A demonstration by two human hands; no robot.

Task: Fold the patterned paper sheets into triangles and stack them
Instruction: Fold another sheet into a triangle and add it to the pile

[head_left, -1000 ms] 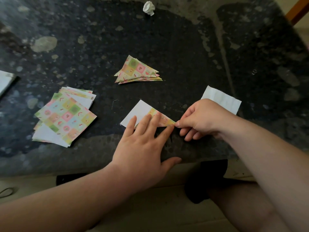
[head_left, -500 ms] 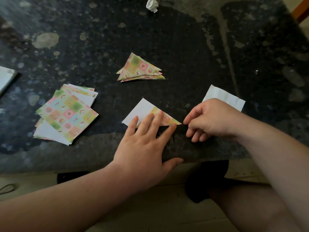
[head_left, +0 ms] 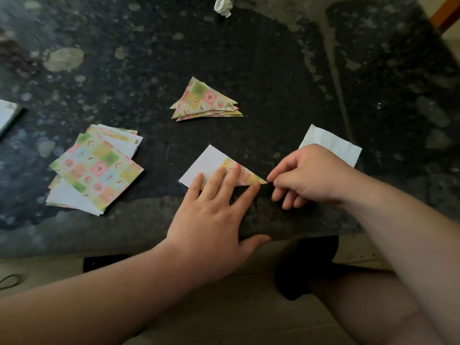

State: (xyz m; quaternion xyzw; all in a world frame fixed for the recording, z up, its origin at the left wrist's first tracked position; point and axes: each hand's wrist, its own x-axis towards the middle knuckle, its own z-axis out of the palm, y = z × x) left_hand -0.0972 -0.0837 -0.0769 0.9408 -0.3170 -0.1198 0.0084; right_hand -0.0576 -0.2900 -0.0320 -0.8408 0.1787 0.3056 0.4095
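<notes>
A patterned sheet (head_left: 206,165) lies half folded near the table's front edge, its white back showing on the left and the patterned flap on the right. My left hand (head_left: 211,220) presses flat on the flap with straight fingers. With fingers curled, my right hand (head_left: 308,175) pinches the sheet's pointed right corner between thumb and forefinger. A stack of folded patterned triangles (head_left: 204,100) lies further back in the middle. To the left sits a loose pile of unfolded patterned sheets (head_left: 97,168).
The table is dark speckled stone (head_left: 273,70); its front edge runs just under my hands. A white paper slip (head_left: 331,143) lies behind my right hand. A crumpled white ball (head_left: 223,6) sits at the far edge. A white object (head_left: 7,115) shows at far left.
My right hand drew a little away from the sheet's right corner, then came back to it. My left hand has stayed pressed on the fold.
</notes>
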